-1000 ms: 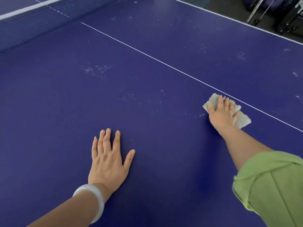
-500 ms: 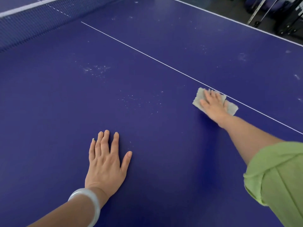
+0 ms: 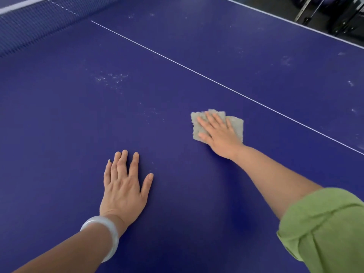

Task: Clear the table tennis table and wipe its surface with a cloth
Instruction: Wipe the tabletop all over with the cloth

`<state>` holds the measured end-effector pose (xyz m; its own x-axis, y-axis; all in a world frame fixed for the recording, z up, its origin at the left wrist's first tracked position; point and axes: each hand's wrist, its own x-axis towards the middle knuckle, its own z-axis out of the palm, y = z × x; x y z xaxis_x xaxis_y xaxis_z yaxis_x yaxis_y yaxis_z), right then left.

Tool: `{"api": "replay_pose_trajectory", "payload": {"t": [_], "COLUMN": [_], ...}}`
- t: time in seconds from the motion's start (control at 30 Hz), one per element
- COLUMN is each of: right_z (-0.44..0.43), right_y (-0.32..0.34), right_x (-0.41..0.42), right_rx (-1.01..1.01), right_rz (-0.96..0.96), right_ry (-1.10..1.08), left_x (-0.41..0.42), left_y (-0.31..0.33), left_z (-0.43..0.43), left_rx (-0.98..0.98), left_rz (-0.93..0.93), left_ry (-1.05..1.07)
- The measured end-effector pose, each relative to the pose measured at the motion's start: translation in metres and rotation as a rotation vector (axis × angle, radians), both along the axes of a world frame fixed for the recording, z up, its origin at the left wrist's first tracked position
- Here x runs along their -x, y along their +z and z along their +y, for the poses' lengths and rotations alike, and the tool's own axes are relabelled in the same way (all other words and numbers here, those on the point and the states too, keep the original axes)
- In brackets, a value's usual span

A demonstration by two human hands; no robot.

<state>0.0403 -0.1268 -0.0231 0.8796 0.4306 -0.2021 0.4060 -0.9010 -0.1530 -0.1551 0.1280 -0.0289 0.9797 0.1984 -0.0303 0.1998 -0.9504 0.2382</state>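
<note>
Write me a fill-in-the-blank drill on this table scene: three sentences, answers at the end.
1. The right hand presses a ____ flat onto the table.
2. The bracelet sits on the ____ wrist.
3. The sleeve on the right arm is ____.
Answers: cloth; left; green.

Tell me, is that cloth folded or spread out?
Folded, it seems: the cloth shows two offset layers at its top edge, under the flat right hand.
</note>
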Motion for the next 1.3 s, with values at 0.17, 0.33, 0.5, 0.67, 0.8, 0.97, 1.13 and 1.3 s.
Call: {"api": "replay_pose_trajectory", "payload": {"t": [0.17,0.33,0.5,0.67,0.8,0.97,1.13,1.3], "right_z": [-0.082,0.015,0.002,-0.073,-0.016,0.057,-0.001,0.057], "right_y": [0.005,-0.004,0.001,0.002,-0.002,-0.001,0.0,-0.001], "right_x": [0.013,0.054,0.067,0.071,0.108,0.121,0.141,0.193], "right_rx": [0.022,-0.001,-0.032,0.05,0.036,0.053,0.058,0.046], "right_rz": [-0.042,-0.096,-0.01,-0.084,-0.113,-0.072,-0.076,-0.102], "right_ry": [-0.792,-0.382,0.026,-0.65,-0.75,-0.172,-0.675,-0.896], "left_x": [-0.001,-0.001,-0.001,-0.002,-0.001,-0.002,-0.001,0.0], "left_y": [0.001,0.002,0.002,0.003,0.005,0.006,0.005,0.008], "left_z": [-0.003,-0.004,-0.005,-0.008,-0.007,-0.005,-0.002,0.001], "left_rx": [-0.019,-0.026,-0.014,-0.041,-0.062,-0.043,-0.048,-0.002], "left_rz": [0.006,0.001,-0.015,0.02,0.052,0.069,0.096,0.096], "left_ry": [0.009,0.022,0.017,0.019,0.004,-0.019,-0.051,-0.066]}}
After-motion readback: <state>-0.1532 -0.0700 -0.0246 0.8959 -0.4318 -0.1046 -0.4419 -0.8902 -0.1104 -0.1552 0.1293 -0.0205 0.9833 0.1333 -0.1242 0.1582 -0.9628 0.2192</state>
